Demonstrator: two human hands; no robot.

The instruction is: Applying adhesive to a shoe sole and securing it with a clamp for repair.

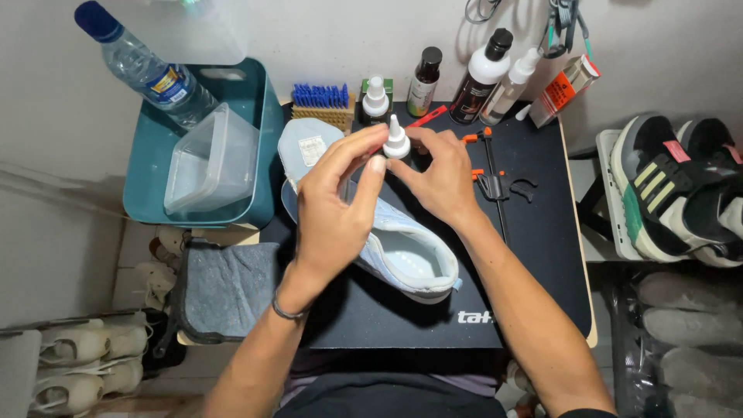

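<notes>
Both hands up over the black table (542, 232), mid-frame. Left hand (333, 209) and right hand (441, 178) meet on a small white conical nozzle cap (396, 143); fingers of both pinch together around it and whatever sits under it. Bottle body below the cap is hidden by the fingertips, can't make it out.

Directly beneath the hands: light blue-grey sneaker (402, 255) lying on its side on the table, opening toward the camera. Its toe end is covered by the left hand. A pale insole (309, 147) lies just behind it, partly covered too.

Back edge of the table: blue-bristled wooden brush (321, 104), small white-capped dropper bottle (376, 101), brown glass bottle with black cap (424, 81), dark bottle with white shoulder and black cap (480, 77), slim white squeeze bottle (511, 85), orange-and-white tube box (565, 89). Black bar clamp with orange handles (489, 182) lies just right of the right hand.

Left: teal plastic bin (255, 170) holding an empty clear plastic tub (209, 162) and a clear water bottle with blue cap (147, 70), leaning. Grey cloth (224, 290) near the left wrist.

Right: grey, black and green sneakers (673, 190) on a rack, cut off by the frame. More pale shoes lower left and lower right, dim and hard to read.
</notes>
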